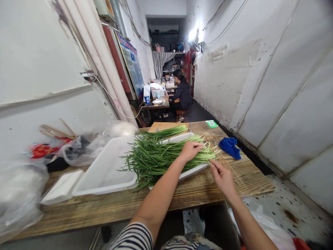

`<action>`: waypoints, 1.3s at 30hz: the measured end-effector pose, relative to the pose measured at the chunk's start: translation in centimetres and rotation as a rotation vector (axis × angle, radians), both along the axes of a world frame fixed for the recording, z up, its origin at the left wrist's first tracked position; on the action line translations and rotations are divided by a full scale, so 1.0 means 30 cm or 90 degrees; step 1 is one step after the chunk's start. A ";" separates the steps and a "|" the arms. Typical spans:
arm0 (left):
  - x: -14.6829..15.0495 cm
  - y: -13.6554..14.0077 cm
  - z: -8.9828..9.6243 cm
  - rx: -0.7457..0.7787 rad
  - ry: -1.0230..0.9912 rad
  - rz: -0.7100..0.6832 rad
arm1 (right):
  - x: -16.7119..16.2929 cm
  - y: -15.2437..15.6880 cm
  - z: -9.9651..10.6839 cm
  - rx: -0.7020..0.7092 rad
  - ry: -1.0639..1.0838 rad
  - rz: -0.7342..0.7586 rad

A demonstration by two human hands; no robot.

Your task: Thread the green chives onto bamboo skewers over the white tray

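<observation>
My left hand (191, 150) bent over the pale stems of garlic chives (153, 156), my right hand (223, 177) beside their ends, fingertips pinched on both, grip contents unclear to me, chives heaped across a white tray (196, 171)

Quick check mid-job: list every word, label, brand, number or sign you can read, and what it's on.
No text can be read for certain.
Blue wall poster: lettering, too blurred.
Green-edged sticker on the near table: a square code; any words too small.
White-and-blue pack on the far table: any print too small.
</observation>
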State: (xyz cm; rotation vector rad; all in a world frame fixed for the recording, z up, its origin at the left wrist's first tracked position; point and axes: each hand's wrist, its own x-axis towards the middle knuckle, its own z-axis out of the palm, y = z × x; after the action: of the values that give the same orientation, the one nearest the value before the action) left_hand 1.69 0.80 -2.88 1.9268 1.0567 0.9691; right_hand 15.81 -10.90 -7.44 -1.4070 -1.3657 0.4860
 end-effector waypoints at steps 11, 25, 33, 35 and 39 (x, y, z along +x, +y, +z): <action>0.000 0.001 -0.001 0.026 0.006 -0.015 | 0.004 0.003 0.006 -0.002 -0.008 0.003; 0.004 -0.010 0.009 0.013 -0.016 0.022 | -0.003 -0.001 0.013 0.010 -0.017 0.006; 0.003 -0.016 0.017 0.030 -0.005 0.037 | -0.005 0.000 0.013 0.006 -0.025 -0.005; 0.002 -0.014 0.013 0.043 0.000 0.033 | -0.005 0.001 0.011 0.009 -0.023 -0.004; 0.001 -0.009 0.005 0.064 0.013 0.016 | -0.006 0.003 0.008 0.012 -0.016 -0.007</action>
State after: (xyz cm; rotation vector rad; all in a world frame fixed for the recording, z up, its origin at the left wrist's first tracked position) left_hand 1.71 0.52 -2.73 2.0127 1.0647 1.0369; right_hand 15.63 -10.80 -7.19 -1.4098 -1.3786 0.4479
